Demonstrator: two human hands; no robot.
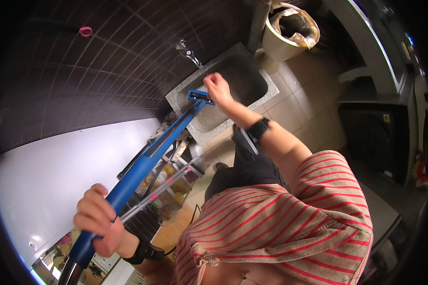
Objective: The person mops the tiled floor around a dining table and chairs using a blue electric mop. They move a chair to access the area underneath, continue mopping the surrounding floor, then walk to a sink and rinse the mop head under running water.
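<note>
My left hand [96,217] is wrapped around the thick blue handle of a mop [137,172] that runs diagonally up towards the sink. At its far end, the blue mop head frame [196,95] with dark inner parts is over the grey speckled stone sink [203,137]. My right hand [217,87], fingers curled, is at the right end of that frame and covers part of it. Whether the fingers hold anything is hidden. A chrome tap [189,53] sticks out from the wall just beyond the sink.
A cream bin [280,44] with a liner stands behind the sink. Dark tiles [128,46] cover the wall. A white panel [75,171] lies to my left. Beneath the mop stand a metal pole with pink bands [169,180] and a rack of containers [180,187]. Pale tiles [292,107] form the floor.
</note>
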